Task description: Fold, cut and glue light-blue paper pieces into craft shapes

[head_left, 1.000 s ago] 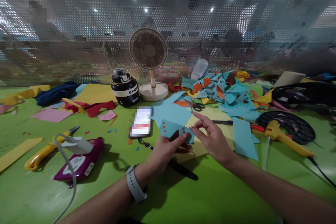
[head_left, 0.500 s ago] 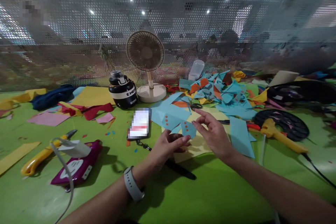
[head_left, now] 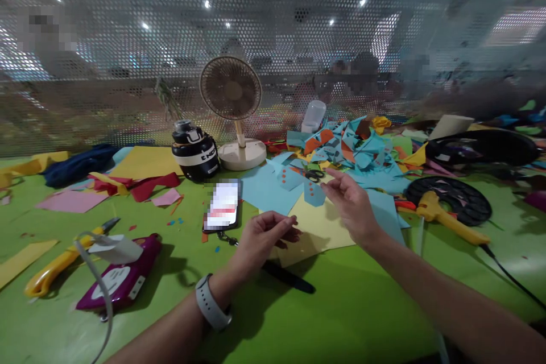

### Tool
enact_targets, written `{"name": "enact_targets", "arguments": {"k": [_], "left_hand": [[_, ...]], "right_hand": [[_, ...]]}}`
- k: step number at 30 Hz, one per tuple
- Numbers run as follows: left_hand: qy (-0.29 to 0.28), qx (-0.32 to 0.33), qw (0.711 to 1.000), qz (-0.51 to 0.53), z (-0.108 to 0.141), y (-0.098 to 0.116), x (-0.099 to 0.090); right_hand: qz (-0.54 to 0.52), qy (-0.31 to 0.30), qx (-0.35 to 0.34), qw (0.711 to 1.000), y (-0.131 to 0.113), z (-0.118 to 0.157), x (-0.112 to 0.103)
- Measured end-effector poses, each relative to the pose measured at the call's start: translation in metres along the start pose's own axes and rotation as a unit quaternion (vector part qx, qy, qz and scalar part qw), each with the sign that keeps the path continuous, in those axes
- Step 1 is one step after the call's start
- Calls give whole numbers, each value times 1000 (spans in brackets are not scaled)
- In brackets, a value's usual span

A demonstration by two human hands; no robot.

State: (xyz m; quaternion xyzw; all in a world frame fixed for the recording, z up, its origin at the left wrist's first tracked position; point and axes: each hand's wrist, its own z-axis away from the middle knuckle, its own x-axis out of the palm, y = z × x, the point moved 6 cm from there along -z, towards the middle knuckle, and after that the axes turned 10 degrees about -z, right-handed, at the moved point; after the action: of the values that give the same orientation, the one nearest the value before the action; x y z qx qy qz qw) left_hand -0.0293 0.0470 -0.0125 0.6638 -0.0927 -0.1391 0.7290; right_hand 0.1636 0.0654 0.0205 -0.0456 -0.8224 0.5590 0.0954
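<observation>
My right hand [head_left: 353, 205] pinches the edge of a blue paper cutout [head_left: 314, 192] between thumb and fingertips, holding it up over the sheets. Orange dots run in rows down this folded-looking piece, which spreads to both sides like wings. Lower and to the left, my left hand [head_left: 265, 237] is loosely curled, its thumb a little apart from the fingers, with nothing visible in it. Below the hands lie a pale yellow sheet [head_left: 318, 230] and a larger blue sheet [head_left: 260, 190]. Dark-handled scissors [head_left: 314, 175] show just behind the cutout.
A heap of blue and orange paper pieces [head_left: 362, 151] lies behind my right hand. A phone [head_left: 222, 205], fan [head_left: 232, 91] and black bottle [head_left: 195, 151] stand or lie left of it. At right is a yellow glue gun [head_left: 452, 219]; at left, a yellow-handled cutter [head_left: 63, 259] and purple device [head_left: 121, 278].
The cutout has moved up and away from my left hand, staying in my right hand. My left fingers, earlier next to its lower edge, are now apart from it. The view has shifted slightly.
</observation>
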Motion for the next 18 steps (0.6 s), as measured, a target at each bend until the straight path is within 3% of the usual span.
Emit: {"name": "enact_targets", "arguments": {"k": [6,18], "left_hand": [[52,24,997,52,-2,2,-8],[46,30,997,56,-1,5,-8]], "right_hand": [[-13,-8,17,1000,1,3,5],[-22,-14,30,999,1,3,6]]}}
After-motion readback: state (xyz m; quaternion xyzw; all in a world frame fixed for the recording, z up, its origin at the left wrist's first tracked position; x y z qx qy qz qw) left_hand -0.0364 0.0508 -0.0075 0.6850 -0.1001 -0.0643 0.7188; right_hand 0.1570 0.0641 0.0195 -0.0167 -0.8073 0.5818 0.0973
